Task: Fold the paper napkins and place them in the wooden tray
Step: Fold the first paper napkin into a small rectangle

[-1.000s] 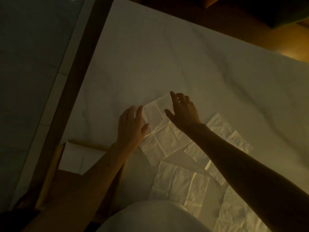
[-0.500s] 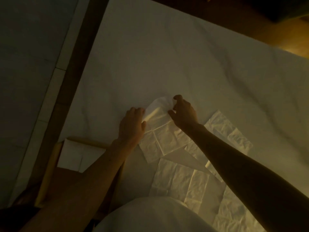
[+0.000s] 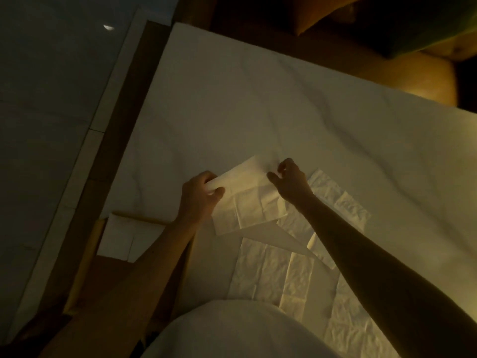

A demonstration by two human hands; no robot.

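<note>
A white paper napkin (image 3: 249,202) lies on the white sheet, its far edge lifted and curling back toward me. My left hand (image 3: 198,196) pinches that edge at its left corner, and my right hand (image 3: 290,180) pinches it at the right corner. A wooden tray (image 3: 85,257) sits at the lower left beside my left forearm, holding a folded napkin (image 3: 126,239). Several unfolded napkins (image 3: 273,272) lie spread below and to the right, partly under my right arm.
The white sheet (image 3: 258,112) covers a wide surface ahead. A dark wooden edge (image 3: 124,130) runs along its left side, with grey floor beyond. Dim orange cushions (image 3: 413,71) sit at the far right. The light is low.
Both hands went from flat on the napkin to pinching its far edge, then lifted that edge off the sheet and drew it toward me.
</note>
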